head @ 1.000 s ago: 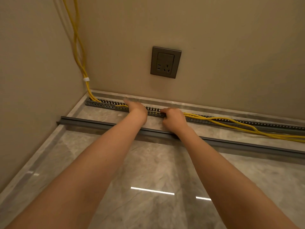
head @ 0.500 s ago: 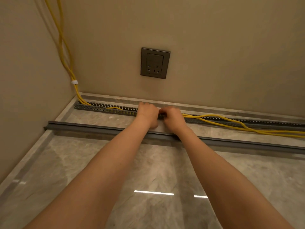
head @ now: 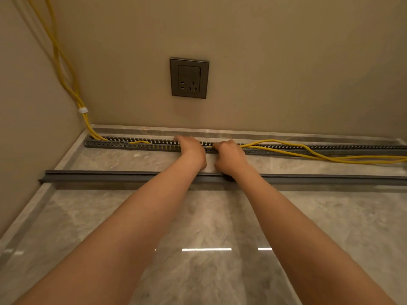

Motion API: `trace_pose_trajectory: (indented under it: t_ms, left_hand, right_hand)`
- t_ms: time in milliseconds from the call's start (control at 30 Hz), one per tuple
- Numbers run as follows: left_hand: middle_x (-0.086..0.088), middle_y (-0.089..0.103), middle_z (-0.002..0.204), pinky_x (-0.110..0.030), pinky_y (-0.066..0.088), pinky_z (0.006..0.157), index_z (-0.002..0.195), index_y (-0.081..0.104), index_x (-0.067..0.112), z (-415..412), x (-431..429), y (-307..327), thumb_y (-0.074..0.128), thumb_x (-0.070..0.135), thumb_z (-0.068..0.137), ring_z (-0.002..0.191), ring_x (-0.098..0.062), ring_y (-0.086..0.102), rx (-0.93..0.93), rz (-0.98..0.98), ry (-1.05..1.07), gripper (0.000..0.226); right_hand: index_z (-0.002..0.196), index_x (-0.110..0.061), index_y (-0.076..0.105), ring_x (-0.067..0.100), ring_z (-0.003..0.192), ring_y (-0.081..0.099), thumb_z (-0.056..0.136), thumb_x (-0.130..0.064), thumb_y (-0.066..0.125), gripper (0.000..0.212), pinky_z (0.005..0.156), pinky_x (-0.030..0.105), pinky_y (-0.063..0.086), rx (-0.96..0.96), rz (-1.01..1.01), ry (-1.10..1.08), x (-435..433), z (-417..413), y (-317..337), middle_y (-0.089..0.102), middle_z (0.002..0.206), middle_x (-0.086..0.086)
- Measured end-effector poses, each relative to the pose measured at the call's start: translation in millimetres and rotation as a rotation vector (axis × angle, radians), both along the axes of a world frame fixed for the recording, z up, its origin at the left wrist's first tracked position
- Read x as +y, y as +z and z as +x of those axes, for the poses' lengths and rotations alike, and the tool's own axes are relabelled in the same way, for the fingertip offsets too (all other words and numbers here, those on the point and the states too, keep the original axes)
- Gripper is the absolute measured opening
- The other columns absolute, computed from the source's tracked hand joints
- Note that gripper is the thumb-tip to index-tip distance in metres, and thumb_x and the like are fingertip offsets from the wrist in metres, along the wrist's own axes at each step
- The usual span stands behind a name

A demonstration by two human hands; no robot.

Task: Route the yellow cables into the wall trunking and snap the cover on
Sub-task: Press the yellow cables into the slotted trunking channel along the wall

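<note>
A grey wall socket (head: 189,78) is set in the beige wall; any marking on its face is too small to be read. Directly below the socket, the slotted grey trunking (head: 141,145) is laid along the foot of the wall on a marble surface (head: 209,216).

Both bare forearms are stretched forward to the trunking, just below the socket. The left hand (head: 192,150) is laid palm-down over the trunking with its fingers bent across the top; whether anything is gripped beneath it cannot be told. The right hand (head: 230,154) is curled, and the yellow cables (head: 308,154) appear to be pinched at its fingertips.

Right of the socket the cables are draped loose over the trunking's front edge and cut off by the frame. Left of it they are seated in the channel, then led up the corner, bound by a white tie (head: 83,110).

The cover (head: 110,176) is laid parallel, nearer the person, partly hidden under the wrists.
</note>
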State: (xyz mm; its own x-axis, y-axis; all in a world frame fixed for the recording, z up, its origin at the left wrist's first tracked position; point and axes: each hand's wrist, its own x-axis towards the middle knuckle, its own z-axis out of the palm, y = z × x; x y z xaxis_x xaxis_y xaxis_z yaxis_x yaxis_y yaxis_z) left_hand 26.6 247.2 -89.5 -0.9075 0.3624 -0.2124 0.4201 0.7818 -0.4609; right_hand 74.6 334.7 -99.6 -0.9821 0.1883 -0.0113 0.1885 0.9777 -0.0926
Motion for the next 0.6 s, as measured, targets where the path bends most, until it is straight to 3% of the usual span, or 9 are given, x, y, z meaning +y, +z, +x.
trace_pose_trajectory:
  t_ms: [133,267,333,467,600]
  left_hand:
    - [-0.016,0.037,0.146,-0.052,0.023,0.113,0.142,0.037,0.009,4.4,10.2,6.8,0.041,0.028,0.097,0.136,-0.032,0.036,-0.011,-0.010,-0.030,0.049]
    - [-0.014,0.046,0.136,-0.039,0.036,0.104,0.133,0.048,0.008,15.0,20.6,8.1,0.043,0.018,0.095,0.125,-0.029,0.048,-0.016,0.210,-0.218,0.039]
    - [-0.015,0.046,0.134,-0.037,0.042,0.099,0.130,0.050,0.005,19.0,18.6,7.9,0.046,0.020,0.094,0.121,-0.029,0.052,-0.058,0.316,-0.205,0.040]
    - [-0.015,0.050,0.130,-0.037,0.048,0.092,0.124,0.055,0.003,16.1,9.8,17.3,0.049,0.020,0.090,0.115,-0.031,0.056,-0.141,0.368,-0.193,0.038]
    - [-0.015,0.050,0.129,-0.039,0.049,0.093,0.123,0.056,0.003,19.2,6.6,18.0,0.050,0.017,0.089,0.114,-0.032,0.056,-0.159,0.359,-0.170,0.038]
  right_hand:
    - [0.119,-0.015,0.061,0.032,0.108,0.058,0.083,-0.011,0.050,0.038,0.079,0.034,0.048,-0.072,-0.101,-0.016,8.1,-4.5,10.0,0.065,0.115,0.014]
    - [0.105,-0.007,0.064,0.035,0.103,0.061,0.085,-0.013,0.050,0.026,0.074,0.033,0.044,-0.092,-0.165,0.011,16.0,-6.9,9.2,0.068,0.110,0.017]
    - [0.110,-0.007,0.064,0.034,0.104,0.060,0.083,-0.007,0.051,0.030,0.072,0.029,0.040,-0.090,-0.299,0.019,22.5,-5.4,7.3,0.068,0.111,0.017]
    - [0.134,-0.012,0.052,0.024,0.124,0.052,0.082,0.007,0.049,0.056,0.094,0.027,0.041,-0.083,-0.725,-0.010,36.8,0.7,0.1,0.058,0.132,0.009]
    - [0.128,-0.009,0.058,0.022,0.127,0.051,0.081,0.010,0.046,0.052,0.104,0.026,0.039,0.087,-0.784,-0.078,40.9,9.7,-6.5,0.058,0.134,0.009]
